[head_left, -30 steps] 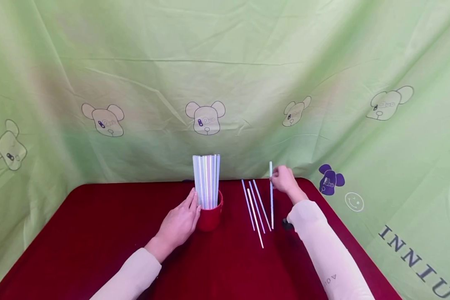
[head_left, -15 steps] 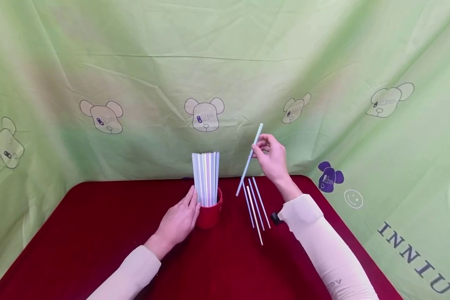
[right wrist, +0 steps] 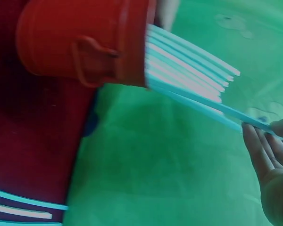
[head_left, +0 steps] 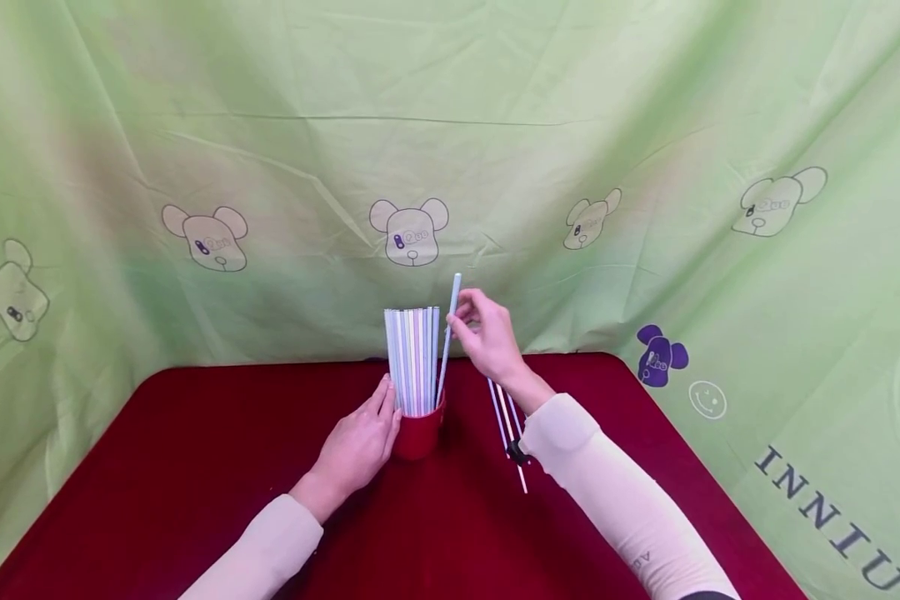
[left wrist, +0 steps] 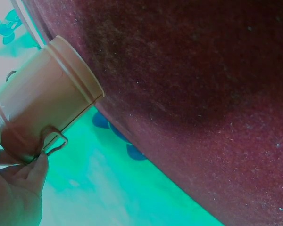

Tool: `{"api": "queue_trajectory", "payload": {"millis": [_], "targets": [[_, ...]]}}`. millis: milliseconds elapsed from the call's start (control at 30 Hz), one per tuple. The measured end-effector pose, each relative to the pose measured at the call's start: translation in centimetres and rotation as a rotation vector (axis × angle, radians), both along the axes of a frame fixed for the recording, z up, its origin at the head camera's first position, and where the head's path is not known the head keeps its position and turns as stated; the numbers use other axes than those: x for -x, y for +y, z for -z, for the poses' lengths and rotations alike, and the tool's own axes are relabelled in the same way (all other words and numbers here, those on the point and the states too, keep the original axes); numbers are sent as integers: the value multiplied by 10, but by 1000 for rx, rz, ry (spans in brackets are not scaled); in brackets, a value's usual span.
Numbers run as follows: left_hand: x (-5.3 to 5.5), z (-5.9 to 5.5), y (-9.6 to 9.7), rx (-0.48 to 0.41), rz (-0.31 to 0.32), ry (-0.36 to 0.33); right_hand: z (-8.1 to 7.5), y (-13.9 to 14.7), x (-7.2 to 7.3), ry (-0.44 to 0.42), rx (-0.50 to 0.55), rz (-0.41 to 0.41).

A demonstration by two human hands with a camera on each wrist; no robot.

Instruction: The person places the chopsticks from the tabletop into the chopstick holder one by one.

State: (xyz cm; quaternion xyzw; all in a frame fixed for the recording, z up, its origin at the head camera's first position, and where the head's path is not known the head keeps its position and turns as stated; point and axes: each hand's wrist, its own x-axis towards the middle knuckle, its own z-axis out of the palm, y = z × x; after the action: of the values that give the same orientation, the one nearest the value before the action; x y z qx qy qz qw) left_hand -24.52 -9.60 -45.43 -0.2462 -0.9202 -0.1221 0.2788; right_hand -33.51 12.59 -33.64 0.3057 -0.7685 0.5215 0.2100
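Observation:
A small red bucket (head_left: 417, 437) with loop handles stands upright on the table, packed with pale blue, white and pinkish drinking straws (head_left: 411, 358). My left hand (head_left: 358, 442) holds the bucket at its left side, close to the rim; the left wrist view shows fingertips (left wrist: 37, 169) beside a loop handle. Between thumb and fingers, my right hand (head_left: 487, 333) pinches a pale blue straw (head_left: 450, 321) near its upper part. That straw leans slightly, its lower end at the right inside of the bucket's rim. In the right wrist view it runs alongside the bundle.
Several loose straws (head_left: 504, 417) lie to the right of the bucket, partly covered by the right forearm and its dark wrist camera (head_left: 517, 452). The dark red table (head_left: 195, 467) ends at a green printed curtain (head_left: 307, 275) behind and beside it.
My right hand has picked a blue straw up off the table at the right and carried it left to the bucket, its lower end now at the rim. My left hand has stayed at the bucket.

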Motion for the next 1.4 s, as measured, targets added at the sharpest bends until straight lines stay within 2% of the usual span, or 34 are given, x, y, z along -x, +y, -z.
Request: {"api": "queue_trajectory", "payload": {"millis": [200, 367, 667, 900, 1067, 1233, 1400], "targets": [[0, 1, 2, 1, -1, -5, 25, -6, 2, -38, -155, 65], [0, -1, 2, 8, -1, -6, 39, -10, 1, -99, -235, 114], [-2, -3, 0, -1, -5, -14, 42, -6, 1, -115, -297, 142], [-2, -2, -1, 3, -6, -9, 38, 13, 8, -127, -341, 136], [-3, -2, -1, 8, -9, -5, 42, 33, 19, -110, -471, 156], [-2, -2, 0, 8, -3, -4, 52, 57, 31, -99, -628, 259], [-2, -1, 0, 5, -7, -13, 68, 79, 42, -117, -739, 355]]}}
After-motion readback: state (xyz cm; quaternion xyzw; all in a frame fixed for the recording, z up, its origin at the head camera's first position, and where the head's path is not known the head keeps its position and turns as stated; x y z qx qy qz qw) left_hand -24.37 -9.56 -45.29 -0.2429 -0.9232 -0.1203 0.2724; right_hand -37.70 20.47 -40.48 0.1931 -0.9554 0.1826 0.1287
